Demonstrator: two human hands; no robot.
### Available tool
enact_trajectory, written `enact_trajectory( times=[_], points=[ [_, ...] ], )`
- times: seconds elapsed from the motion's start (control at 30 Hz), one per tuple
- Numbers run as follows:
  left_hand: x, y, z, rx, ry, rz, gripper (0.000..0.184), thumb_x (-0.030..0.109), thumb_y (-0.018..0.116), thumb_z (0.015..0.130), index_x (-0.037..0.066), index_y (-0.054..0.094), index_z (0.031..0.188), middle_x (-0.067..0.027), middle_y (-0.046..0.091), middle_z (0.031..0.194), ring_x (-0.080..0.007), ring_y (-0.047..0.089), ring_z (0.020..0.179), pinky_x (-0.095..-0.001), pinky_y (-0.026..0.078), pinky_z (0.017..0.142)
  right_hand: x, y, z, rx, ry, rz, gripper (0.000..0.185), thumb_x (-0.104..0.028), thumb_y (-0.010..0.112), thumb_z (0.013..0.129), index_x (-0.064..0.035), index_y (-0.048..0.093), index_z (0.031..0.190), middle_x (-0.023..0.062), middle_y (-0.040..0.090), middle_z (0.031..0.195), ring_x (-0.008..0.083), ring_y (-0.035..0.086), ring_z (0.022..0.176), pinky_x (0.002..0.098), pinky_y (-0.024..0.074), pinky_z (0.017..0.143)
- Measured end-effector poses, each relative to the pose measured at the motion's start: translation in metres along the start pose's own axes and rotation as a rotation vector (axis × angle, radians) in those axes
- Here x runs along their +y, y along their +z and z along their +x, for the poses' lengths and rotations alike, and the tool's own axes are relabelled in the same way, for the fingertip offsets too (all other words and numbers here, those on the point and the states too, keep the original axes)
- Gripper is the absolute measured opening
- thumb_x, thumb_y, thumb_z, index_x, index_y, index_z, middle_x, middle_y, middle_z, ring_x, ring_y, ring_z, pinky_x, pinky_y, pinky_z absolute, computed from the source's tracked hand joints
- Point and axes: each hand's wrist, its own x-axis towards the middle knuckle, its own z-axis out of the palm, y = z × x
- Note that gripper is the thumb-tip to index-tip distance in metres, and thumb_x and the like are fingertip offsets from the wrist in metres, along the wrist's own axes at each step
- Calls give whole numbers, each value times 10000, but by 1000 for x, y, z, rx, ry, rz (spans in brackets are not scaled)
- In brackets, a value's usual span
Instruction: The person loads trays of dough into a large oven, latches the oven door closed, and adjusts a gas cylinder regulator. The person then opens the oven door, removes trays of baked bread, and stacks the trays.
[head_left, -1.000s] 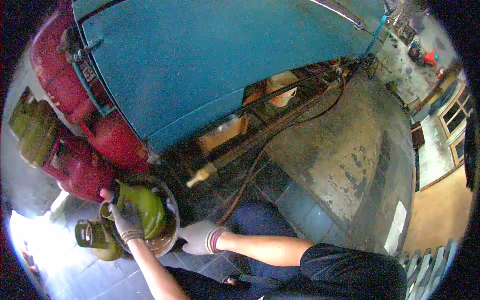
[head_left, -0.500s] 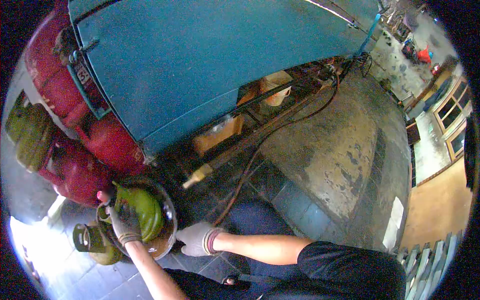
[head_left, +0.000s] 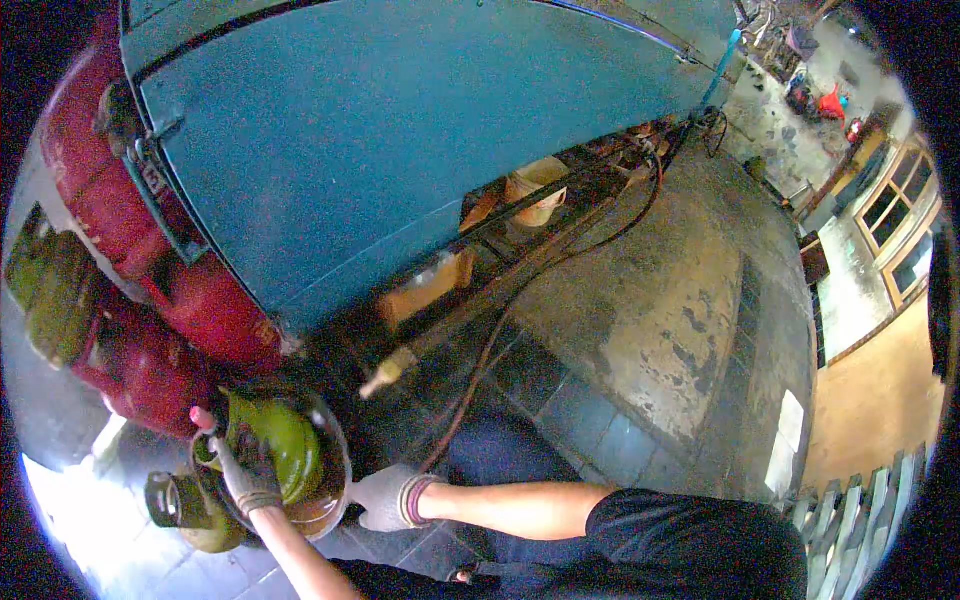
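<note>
A green gas cylinder [head_left: 290, 450] lies tilted in a round tub [head_left: 347, 468] with brownish water in it. My left hand [head_left: 245, 472], in a grey glove with a bare fingertip showing, is closed on the cylinder's collar at its left end. Some of its fingers are hidden behind the collar. At the tub's right side, my gloved right hand [head_left: 390, 498] has its fingers closed at the rim. Left of the tub stands another green cylinder [head_left: 205, 525], partly covered by the tub and my left arm.
Red gas cylinders [head_left: 215, 310] and a further green one [head_left: 50, 290] crowd the left. A large blue metal box [head_left: 400, 140] stands ahead. Beneath it are a white bucket [head_left: 540, 195] and a wooden-handled brush [head_left: 388, 372]. A hose [head_left: 490, 350] runs across the tiled floor.
The view has shifted slightly, with the surroundings sliding a little left. Both hands keep their places on the cylinder and at the tub's rim. The cylinder sits almost unchanged.
</note>
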Motion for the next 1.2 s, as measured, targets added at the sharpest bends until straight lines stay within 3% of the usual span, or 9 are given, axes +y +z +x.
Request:
enact_trajectory(
  times=[0.13,0.23,0.43,0.53,0.63,0.73,0.9,1.0,1.2],
  points=[
    [12,15,-7,174,-338,-668,564,541,644,1187,124,736,1556,-83,785,1500,-300,713,1341,-509,530,1207,-3,-2,-3,13,-4,11,435,-299,708,925,-5,813,1228,268,848,1117,467,838,1045,592,662,919],
    [7,53,-25,226,-112,6,545,529,643,1190,130,747,1546,-82,795,1484,-286,718,1328,-471,534,1196,-4,-4,1,-80,12,-41,617,-301,683,963,-178,661,1567,265,834,1207,474,811,1104,603,633,999],
    [4,25,-20,-112,-102,-27,440,503,676,1173,158,805,1415,-45,831,1283,-243,733,1181,-432,556,1071,-9,-9,-2,-106,-8,-15,603,-299,677,960,-95,671,1527,297,826,1186,477,815,1098,596,637,992],
    [5,42,-33,208,-347,-651,408,492,693,1163,171,799,1391,-13,813,1240,-224,718,1150,-440,557,1028,-8,-8,-4,-66,-20,-8,552,-297,681,956,-66,721,1455,302,829,1142,481,820,1077,594,641,977],
    [0,46,-51,128,-104,1,430,506,687,1160,186,781,1430,-9,800,1302,-218,705,1154,-441,558,1022,-12,-4,0,-58,-30,-38,472,-296,677,960,-65,779,1358,299,833,1123,483,821,1060,588,645,965],
    [3,61,-67,179,-120,20,371,430,638,1176,186,783,1416,-23,809,1315,-242,702,1204,-462,535,1084,-20,-7,-2,-70,-28,-54,454,-305,672,970,-90,809,1345,294,836,1147,481,822,1059,578,651,963],
    [-11,82,-108,279,-314,-19,320,302,557,1202,187,788,1392,-45,825,1338,-281,698,1287,-498,497,1186,-34,-30,-15,-113,-131,45,558,-401,666,989,-372,765,1538,249,829,1286,444,825,1115,536,665,1001],
    [-6,98,-130,360,-422,26,327,225,508,1218,188,791,1378,-58,834,1351,-305,695,1337,-520,474,1248,-25,1,9,-74,-145,-63,495,-412,660,994,-92,817,1338,275,826,1246,478,817,1098,553,663,986],
    [25,159,-157,432,-694,702,402,380,633,1147,141,790,1430,-88,841,1384,-310,754,1259,-487,540,1139,-23,15,15,-51,-212,-4,499,-410,649,987,-25,802,1264,302,831,1188,481,823,1112,584,643,1011]
  ],
)
